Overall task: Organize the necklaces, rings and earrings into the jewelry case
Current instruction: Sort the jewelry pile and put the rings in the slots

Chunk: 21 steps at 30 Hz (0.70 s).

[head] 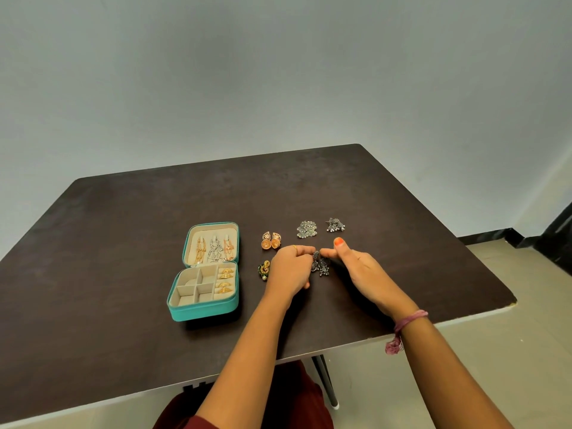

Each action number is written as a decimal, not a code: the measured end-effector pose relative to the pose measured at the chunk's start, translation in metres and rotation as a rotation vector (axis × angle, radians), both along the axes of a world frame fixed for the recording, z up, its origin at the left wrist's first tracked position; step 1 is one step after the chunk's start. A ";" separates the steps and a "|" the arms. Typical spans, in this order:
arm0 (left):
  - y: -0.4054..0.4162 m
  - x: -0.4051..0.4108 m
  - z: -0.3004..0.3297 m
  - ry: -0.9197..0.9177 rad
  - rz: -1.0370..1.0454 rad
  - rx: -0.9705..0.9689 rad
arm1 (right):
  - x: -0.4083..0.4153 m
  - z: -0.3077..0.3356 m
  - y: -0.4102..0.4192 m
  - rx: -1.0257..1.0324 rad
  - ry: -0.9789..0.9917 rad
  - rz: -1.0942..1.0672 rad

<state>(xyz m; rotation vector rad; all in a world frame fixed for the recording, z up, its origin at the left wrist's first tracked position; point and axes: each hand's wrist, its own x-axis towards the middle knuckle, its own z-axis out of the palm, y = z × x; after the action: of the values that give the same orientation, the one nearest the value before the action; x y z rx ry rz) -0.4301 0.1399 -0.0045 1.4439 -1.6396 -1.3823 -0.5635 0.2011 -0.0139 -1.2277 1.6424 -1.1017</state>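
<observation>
Both hands pinch dark earrings (320,265) between them: left hand (291,267) fingers curled, right hand (356,267) thumb up. Case (204,308) open at left. Dark table (123,243), grey wall (278,72).

A plain indoor room, which kind I cannot tell. A dark table (216,196) stands near a bare grey wall (278,72) on a tiled floor (510,351).

No readable text, labels, brands, nos. or signs anywhere in view.
</observation>
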 end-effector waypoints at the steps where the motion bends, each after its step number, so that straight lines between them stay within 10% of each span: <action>1: -0.001 0.000 -0.001 -0.020 -0.003 -0.023 | 0.000 0.000 0.000 0.001 0.012 0.004; 21: -0.001 0.000 -0.001 -0.116 -0.027 -0.174 | 0.000 0.002 -0.001 -0.027 -0.039 -0.041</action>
<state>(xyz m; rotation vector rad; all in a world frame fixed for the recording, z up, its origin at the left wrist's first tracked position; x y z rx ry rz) -0.4302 0.1385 -0.0056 1.4276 -1.8098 -1.1572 -0.5637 0.1999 -0.0121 -1.1873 1.6346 -1.1694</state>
